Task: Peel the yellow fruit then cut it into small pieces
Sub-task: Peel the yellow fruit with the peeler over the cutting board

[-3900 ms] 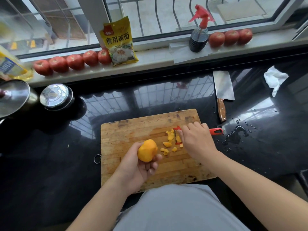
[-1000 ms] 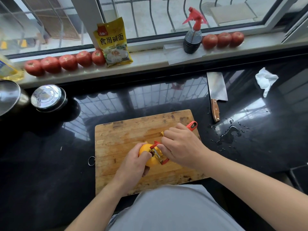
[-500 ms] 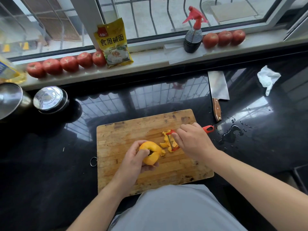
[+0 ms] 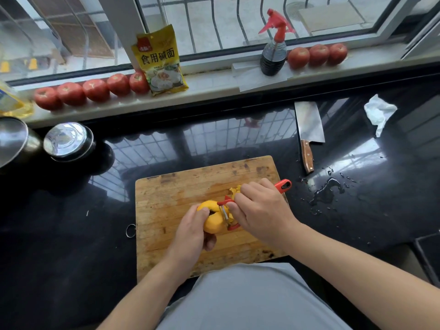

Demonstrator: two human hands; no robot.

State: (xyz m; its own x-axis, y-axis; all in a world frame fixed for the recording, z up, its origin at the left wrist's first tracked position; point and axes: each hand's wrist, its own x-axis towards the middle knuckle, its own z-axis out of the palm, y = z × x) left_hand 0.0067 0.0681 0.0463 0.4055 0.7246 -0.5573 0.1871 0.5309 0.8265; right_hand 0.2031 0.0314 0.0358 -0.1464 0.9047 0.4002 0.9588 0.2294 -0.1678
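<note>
A yellow fruit (image 4: 214, 220) is held just above the wooden cutting board (image 4: 171, 198), and my left hand (image 4: 190, 232) grips it from the left and below. My right hand (image 4: 259, 210) grips a red peeler (image 4: 283, 185), whose metal blade lies against the fruit's right side. A few yellow peel scraps (image 4: 235, 189) lie on the board behind my right hand, mostly hidden by it.
A cleaver (image 4: 308, 129) with a wooden handle lies on the black counter to the board's right, beside a water puddle (image 4: 327, 190). A crumpled tissue (image 4: 378, 113) is at far right. Metal lidded pots (image 4: 67, 141) stand at left. Tomatoes (image 4: 95, 90), a yellow packet and a spray bottle (image 4: 273, 51) line the sill.
My right hand has brought the peeler back from the scrap pile onto the fruit's right side. My left hand keeps holding the fruit.
</note>
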